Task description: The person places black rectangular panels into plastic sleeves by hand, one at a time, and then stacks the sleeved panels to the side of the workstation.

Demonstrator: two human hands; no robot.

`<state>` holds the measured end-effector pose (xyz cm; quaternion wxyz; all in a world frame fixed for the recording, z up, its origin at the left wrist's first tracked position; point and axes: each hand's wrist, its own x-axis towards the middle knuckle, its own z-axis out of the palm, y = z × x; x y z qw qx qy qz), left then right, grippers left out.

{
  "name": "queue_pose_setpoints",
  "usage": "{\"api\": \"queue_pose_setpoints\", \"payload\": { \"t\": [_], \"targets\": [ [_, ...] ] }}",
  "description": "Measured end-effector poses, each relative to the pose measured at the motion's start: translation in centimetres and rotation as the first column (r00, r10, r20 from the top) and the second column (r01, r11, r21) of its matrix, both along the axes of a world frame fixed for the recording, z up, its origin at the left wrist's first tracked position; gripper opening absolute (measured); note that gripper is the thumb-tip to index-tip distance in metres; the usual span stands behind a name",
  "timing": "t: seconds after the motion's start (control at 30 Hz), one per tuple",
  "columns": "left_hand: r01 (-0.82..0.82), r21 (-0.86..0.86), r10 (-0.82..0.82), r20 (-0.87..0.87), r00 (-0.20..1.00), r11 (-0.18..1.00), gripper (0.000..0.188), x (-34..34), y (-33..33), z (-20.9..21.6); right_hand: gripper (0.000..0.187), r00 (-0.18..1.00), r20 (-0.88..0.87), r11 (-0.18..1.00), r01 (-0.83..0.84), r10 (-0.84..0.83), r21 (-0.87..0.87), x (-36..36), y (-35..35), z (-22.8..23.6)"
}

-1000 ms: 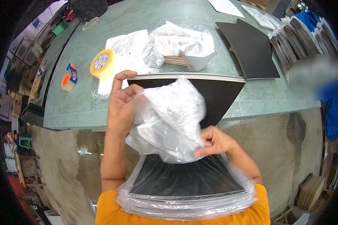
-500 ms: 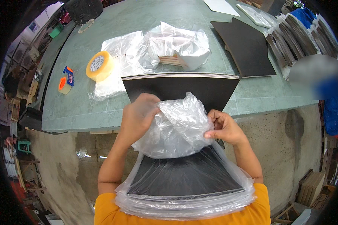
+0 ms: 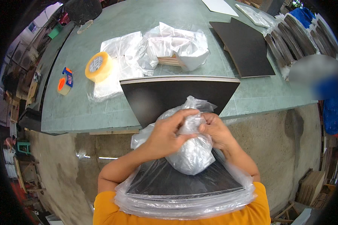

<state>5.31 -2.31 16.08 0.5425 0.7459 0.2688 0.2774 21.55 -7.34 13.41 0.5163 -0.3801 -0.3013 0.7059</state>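
Crumpled clear plastic wrap (image 3: 195,155) is bunched between my two hands. My left hand (image 3: 169,131) has its fingers and thumb curled round the bunch from the left. My right hand (image 3: 214,129) pinches it from the right. Near my body, the same sort of clear film covers a black board (image 3: 184,182), with thick folds along its near edge. Beyond my hands stands a stack of black boards (image 3: 180,88) with pale edges on top, against the table's front. Whether the two join lower down is hidden by the plastic and my hands.
On the green table (image 3: 82,120) lie a roll of yellowish tape (image 3: 98,66), a tape dispenser (image 3: 65,80) and plastic-covered pieces (image 3: 176,43). Black boards (image 3: 248,47) lie to the right, beside bundled dark panels (image 3: 291,39). A blurred patch (image 3: 317,77) sits at the right.
My left hand has moved right and toward me, closing in on my right hand. The plastic, spread out before, is now gathered into a tighter bunch.
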Motion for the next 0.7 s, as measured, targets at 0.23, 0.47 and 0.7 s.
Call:
{"api": "queue_pose_setpoints", "payload": {
  "t": [0.23,0.47,0.7],
  "targets": [
    [-0.012,0.164,0.013,-0.005,1.0,0.986,0.033,-1.6,0.9,-1.8,0.011,0.999,0.025,0.999,0.023,-0.023,0.036,1.4,0.1,-0.1],
    [-0.629,-0.154,0.583,-0.261,0.77,0.762,0.018,-23.0,1.4,-17.4,0.014,0.866,-0.25,0.897,0.44,-0.432,-0.026,10.2,-2.2,-2.8],
    [-0.911,0.146,0.906,0.122,0.404,0.387,0.026,-17.5,4.0,-4.6,0.013,0.977,0.185,0.991,-0.119,0.107,0.056,4.0,-1.6,1.0]
  ]
}}
